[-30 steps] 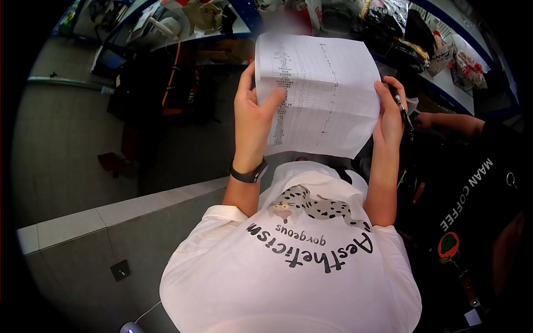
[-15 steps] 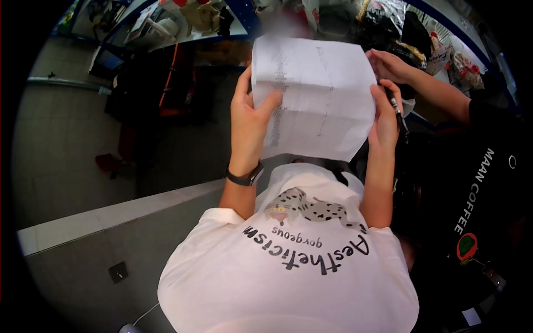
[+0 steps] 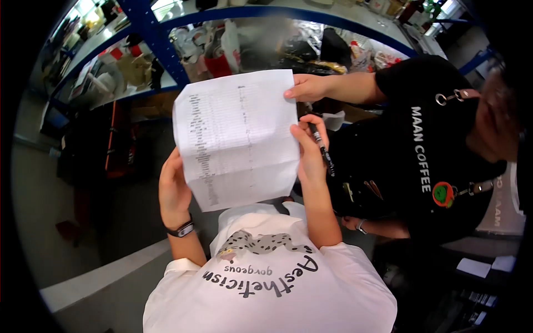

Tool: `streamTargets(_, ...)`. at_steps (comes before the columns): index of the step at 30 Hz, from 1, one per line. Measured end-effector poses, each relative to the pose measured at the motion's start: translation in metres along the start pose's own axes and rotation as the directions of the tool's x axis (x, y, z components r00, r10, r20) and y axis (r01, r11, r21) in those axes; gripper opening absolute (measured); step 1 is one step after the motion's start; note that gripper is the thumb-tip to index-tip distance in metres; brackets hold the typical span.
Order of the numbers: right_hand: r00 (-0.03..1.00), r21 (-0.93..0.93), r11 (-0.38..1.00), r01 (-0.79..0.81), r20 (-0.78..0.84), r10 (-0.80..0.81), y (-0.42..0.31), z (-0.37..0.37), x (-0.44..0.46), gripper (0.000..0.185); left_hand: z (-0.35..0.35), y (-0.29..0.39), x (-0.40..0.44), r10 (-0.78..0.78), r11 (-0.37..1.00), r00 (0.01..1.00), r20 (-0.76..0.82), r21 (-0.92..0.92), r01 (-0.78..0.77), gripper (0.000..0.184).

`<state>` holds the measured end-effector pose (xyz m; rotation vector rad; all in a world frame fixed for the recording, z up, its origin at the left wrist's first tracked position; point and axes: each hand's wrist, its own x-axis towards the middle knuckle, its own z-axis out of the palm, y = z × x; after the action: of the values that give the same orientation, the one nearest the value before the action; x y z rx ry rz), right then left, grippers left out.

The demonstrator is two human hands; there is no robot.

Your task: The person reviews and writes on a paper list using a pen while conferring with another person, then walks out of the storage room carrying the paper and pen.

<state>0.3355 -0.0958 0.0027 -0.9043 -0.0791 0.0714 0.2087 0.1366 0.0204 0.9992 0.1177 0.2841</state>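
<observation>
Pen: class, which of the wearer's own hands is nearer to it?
Right: the right hand holds the pen; the left hand is at the opposite edge of the paper.

White T-shirt (image 3: 272, 311), spotted cat print (image 3: 269, 242), dark wristband (image 3: 182, 229)

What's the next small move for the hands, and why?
Probably steady the printed sheet with the left hand at its left edge: a co-worker's hand is on its upper right edge, and the right hand, at the right edge, also has a pen.
</observation>
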Motion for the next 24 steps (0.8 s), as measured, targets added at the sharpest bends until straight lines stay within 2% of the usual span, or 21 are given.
streamTargets(3,1.0,0.032,0.999,0.02,0.008,-0.021,-0.002,0.002,-0.015,0.026,-0.022,-0.001,-0.008,-0.065,0.99,0.981,0.185,-0.111,0.086,0.041)
streamTargets(5,0.995,0.0,0.996,0.09,0.037,-0.09,-0.006,-0.002,-0.022,0.027,-0.044,-0.021,-0.007,-0.154,0.984,0.965,0.21,0.118,0.132,0.037)
streamTargets(6,0.997,0.021,0.997,0.071,0.03,-0.072,-0.009,0.002,-0.028,0.027,-0.033,-0.023,-0.013,-0.152,0.987,0.972,0.179,0.087,0.138,0.034)
streamTargets(7,0.998,0.045,0.998,0.05,0.024,-0.051,-0.015,0.004,-0.034,0.027,-0.034,-0.032,-0.013,-0.148,0.98,0.973,0.179,0.158,0.12,0.035)
streamTargets(8,0.999,-0.04,0.998,0.039,-0.005,-0.04,-0.022,0.004,-0.041,0.027,-0.04,-0.045,-0.014,-0.147,0.984,0.978,0.146,0.123,0.129,0.031)
streamTargets(9,0.999,-0.026,0.999,0.044,-0.003,-0.044,-0.023,0.002,-0.045,0.027,-0.037,-0.05,-0.014,-0.148,0.986,0.983,0.108,0.089,0.139,0.028)
streamTargets(12,0.984,-0.07,0.982,0.175,-0.002,-0.175,-0.02,-0.007,-0.056,0.027,-0.033,-0.043,-0.013,-0.026,0.911,0.989,0.147,0.411,-0.037,0.024)
streamTargets(15,0.975,-0.117,0.968,0.222,-0.005,-0.224,-0.021,-0.011,-0.075,0.027,-0.055,-0.033,0.016,0.062,0.793,0.992,0.106,0.599,-0.114,0.021)
streamTargets(16,0.974,-0.131,0.965,0.226,-0.001,-0.228,-0.022,-0.012,-0.082,0.027,-0.047,-0.025,0.022,0.198,0.743,0.975,0.102,0.633,-0.217,0.02)
streamTargets(17,0.972,-0.141,0.962,0.233,0.005,-0.234,-0.023,-0.012,-0.087,0.027,-0.037,-0.012,0.027,0.333,0.676,0.937,0.105,0.666,-0.315,0.019)
streamTargets(18,0.971,-0.149,0.959,0.24,0.012,-0.241,-0.023,-0.011,-0.092,0.027,-0.026,0.002,0.028,0.475,0.507,0.872,0.12,0.772,-0.383,0.017)
streamTargets(19,0.966,-0.166,0.952,0.257,0.009,-0.259,-0.023,-0.01,-0.097,0.027,-0.015,0.016,0.026,0.6,0.315,0.784,0.159,0.854,-0.415,0.015)
streamTargets(20,0.96,-0.183,0.944,0.275,0.006,-0.279,-0.022,-0.009,-0.101,0.027,-0.01,0.028,0.025,0.647,0.246,0.754,0.115,0.904,-0.349,0.015)
streamTargets(21,0.954,-0.2,0.934,0.295,0.002,-0.3,-0.021,-0.009,-0.104,0.027,-0.008,0.036,0.029,0.774,-0.004,0.593,0.222,0.938,-0.346,0.014)
streamTargets(23,0.958,-0.17,0.944,0.282,0.001,-0.286,-0.016,-0.012,-0.105,0.026,0.001,0.058,0.026,0.792,-0.405,0.309,0.526,0.833,-0.378,0.018)
streamTargets(24,0.961,-0.145,0.951,0.271,-0.013,-0.276,-0.014,-0.013,-0.104,0.026,0.013,0.065,0.019,0.777,-0.532,0.204,0.595,0.795,-0.292,0.021)
